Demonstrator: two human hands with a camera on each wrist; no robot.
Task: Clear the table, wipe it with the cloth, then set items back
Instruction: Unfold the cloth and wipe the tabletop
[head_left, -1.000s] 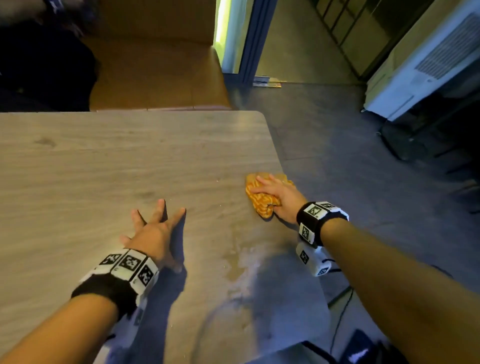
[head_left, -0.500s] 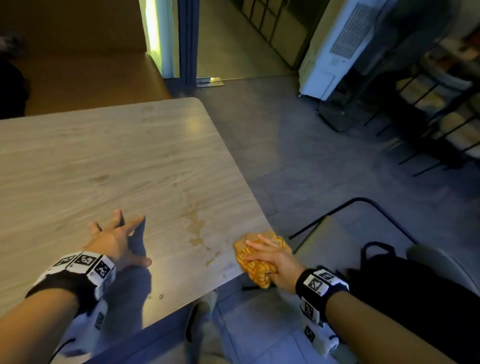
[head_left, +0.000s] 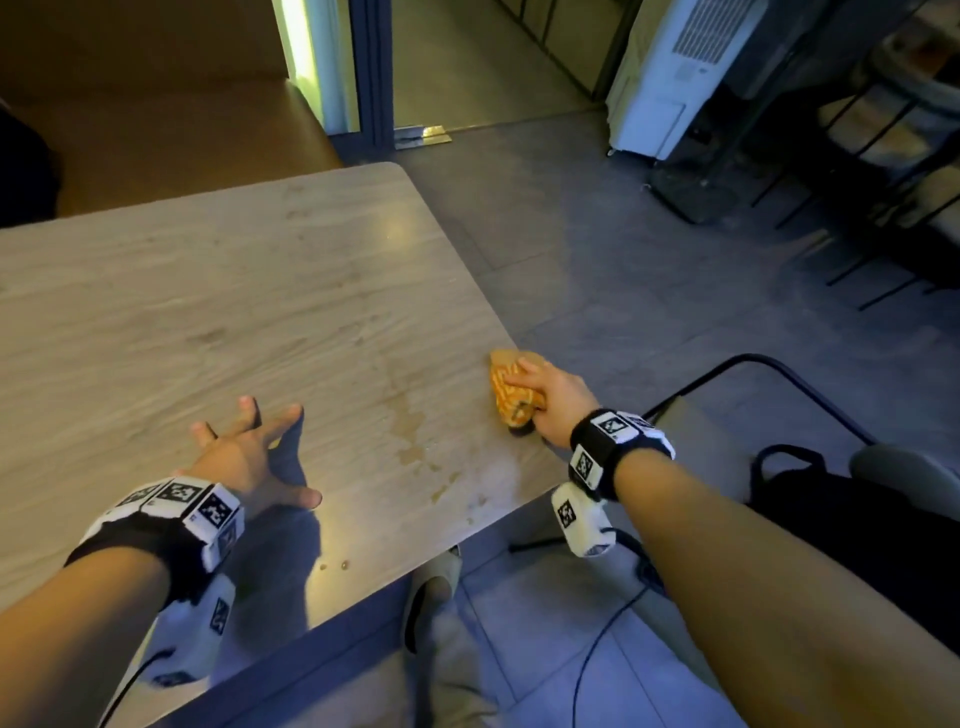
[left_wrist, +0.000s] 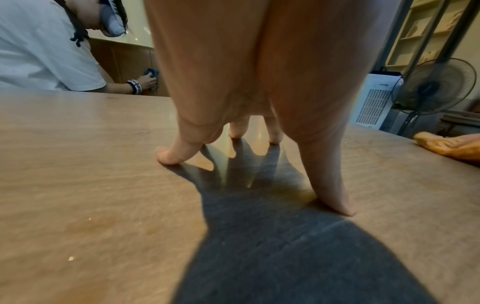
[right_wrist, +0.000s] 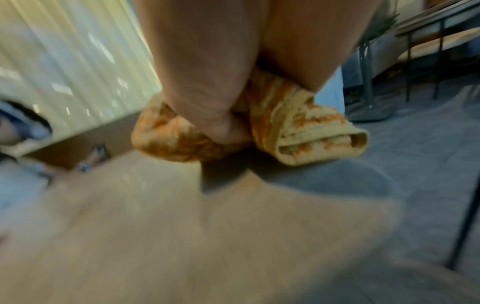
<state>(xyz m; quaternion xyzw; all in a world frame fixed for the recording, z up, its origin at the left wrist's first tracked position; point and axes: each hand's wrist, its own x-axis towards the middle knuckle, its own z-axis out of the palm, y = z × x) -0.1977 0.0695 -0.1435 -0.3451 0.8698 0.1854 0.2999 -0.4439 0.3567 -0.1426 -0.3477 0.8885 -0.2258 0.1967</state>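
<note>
From the head cam, the right hand (head_left: 553, 397) pinches the bunched orange cloth (head_left: 511, 391) at the surface's (head_left: 208, 312) right edge; left hand (head_left: 249, 457) spread flat, fingertips propped in the left wrist view. Right wrist cam's blurry, but the cloth (right_wrist: 285, 127) looks soft, light and floppy, so I'd keep it wadded under the palm.

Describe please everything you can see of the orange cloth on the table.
The cloth is orange with pale yellow stripes, of soft ribbed or knitted fabric as it looks. It is bunched and folded into a thick wad, with one rolled end open in the right wrist view. It lies at the right edge of the wooden table, partly over the edge. The right hand presses on it, thumb curled into the folds. Nothing else touches it.
</note>
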